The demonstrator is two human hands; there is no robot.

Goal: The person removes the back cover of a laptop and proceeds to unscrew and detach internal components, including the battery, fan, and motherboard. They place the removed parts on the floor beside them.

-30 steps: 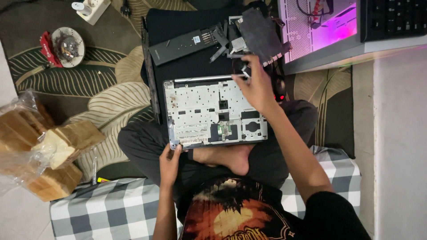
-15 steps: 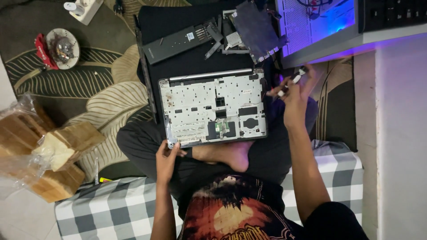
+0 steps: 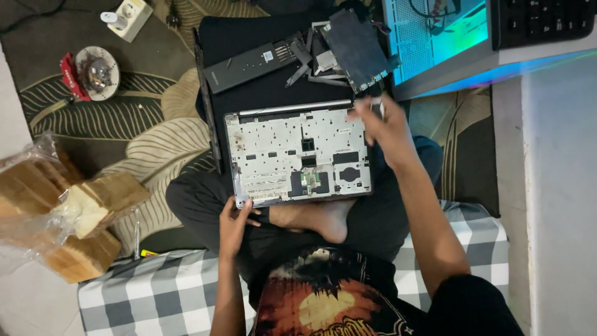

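Observation:
A stripped grey laptop shell (image 3: 280,149), inner side up, rests on my crossed legs. My left hand (image 3: 235,221) grips its near left corner. Over the far right corner, my right hand (image 3: 387,132) pinches a thin light-coloured tool (image 3: 378,106) with the tip pointing away from me. Beyond the shell, a long black battery (image 3: 249,65), a dark circuit board (image 3: 357,46) and small metal brackets (image 3: 323,62) lie on a black panel (image 3: 249,31).
A lit computer case (image 3: 448,37) and a black keyboard (image 3: 541,22) stand at the far right. Bagged bread loaves (image 3: 62,211) lie at the left, near a round metal dish (image 3: 96,71) and a white plug adapter (image 3: 127,14). A checked cushion (image 3: 149,292) is under me.
My right hand left the parts beyond the shell, swung out to the right where a thin tool showed in it, then came back to the shell's far right corner. The left hand stayed.

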